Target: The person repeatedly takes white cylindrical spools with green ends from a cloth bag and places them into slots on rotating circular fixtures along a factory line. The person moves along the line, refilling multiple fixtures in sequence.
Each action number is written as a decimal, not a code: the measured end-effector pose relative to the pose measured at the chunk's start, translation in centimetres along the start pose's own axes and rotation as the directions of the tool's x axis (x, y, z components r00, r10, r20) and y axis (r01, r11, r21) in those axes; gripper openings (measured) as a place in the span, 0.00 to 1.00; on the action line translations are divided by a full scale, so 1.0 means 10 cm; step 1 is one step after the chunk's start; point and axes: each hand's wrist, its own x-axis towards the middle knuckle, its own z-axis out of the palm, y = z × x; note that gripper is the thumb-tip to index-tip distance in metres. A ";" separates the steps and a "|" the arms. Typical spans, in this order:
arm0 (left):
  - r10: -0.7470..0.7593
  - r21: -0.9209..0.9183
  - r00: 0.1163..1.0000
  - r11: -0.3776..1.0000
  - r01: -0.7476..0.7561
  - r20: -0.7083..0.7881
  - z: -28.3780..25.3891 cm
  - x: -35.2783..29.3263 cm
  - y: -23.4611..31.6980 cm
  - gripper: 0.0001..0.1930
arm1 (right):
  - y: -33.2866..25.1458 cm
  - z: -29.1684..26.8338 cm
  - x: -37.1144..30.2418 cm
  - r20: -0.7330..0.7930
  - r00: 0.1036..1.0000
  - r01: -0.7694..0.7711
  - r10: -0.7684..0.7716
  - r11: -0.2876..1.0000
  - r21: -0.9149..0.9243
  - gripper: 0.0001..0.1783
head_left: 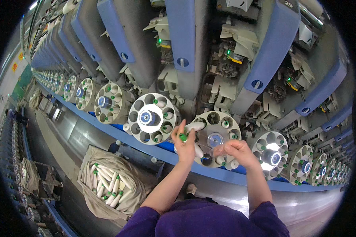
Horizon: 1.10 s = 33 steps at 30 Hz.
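Note:
My left hand (182, 147) is closed around a white yarn bobbin (195, 126) with a green end, tilted over the left side of a round bobbin magazine (234, 118). A second white bobbin (199, 151) shows just beside that hand's fingers; whether it is held too, I cannot tell. My right hand (241, 152) is over the magazine's near right side, its fingers pinched together. Anything between those fingertips is too fine to make out. Several of the magazine's round pockets hold green-tipped bobbins, and its hub (215, 140) is shiny.
A cloth-lined bin (91, 201) full of white, green-ended bobbins stands at lower left. Another round magazine (140, 103) is just left of my left hand, and one (257, 142) is to the right. Blue machine panels (180, 35) rise behind; a blue rail (166, 155) runs below the magazines.

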 end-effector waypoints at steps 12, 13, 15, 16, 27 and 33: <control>-0.329 -0.273 0.675 0.732 0.624 0.660 0.22 -0.41 0.46 0.17 | -0.42 0.18 0.28 -0.301 0.945 0.074 -0.125 0.981 -0.177 0.14; -0.374 -0.324 0.630 0.618 0.717 0.681 0.20 -0.34 0.57 0.18 | -0.33 0.21 0.32 -0.417 0.897 0.018 -0.145 0.956 -0.294 0.16; -0.257 -0.430 0.647 0.568 0.702 0.718 0.11 -0.14 0.76 0.20 | -0.11 0.20 0.34 -0.047 0.992 -0.124 0.115 0.927 -0.353 0.17; -0.205 -0.469 0.635 0.515 0.717 0.745 0.00 -0.02 0.82 0.20 | -0.01 0.13 0.34 0.009 0.988 -0.140 0.154 0.919 -0.368 0.14; -0.250 0.817 0.963 0.573 0.067 0.097 -2.06 -0.22 -0.46 0.20 | 0.23 -0.16 0.45 -0.627 0.745 -0.556 0.227 0.731 -0.395 0.13; -0.490 0.774 0.608 -0.285 0.565 -0.624 -4.73 -1.21 -0.73 0.15 | 0.44 -0.03 0.67 -0.124 0.973 -0.119 -0.193 0.037 -0.992 0.13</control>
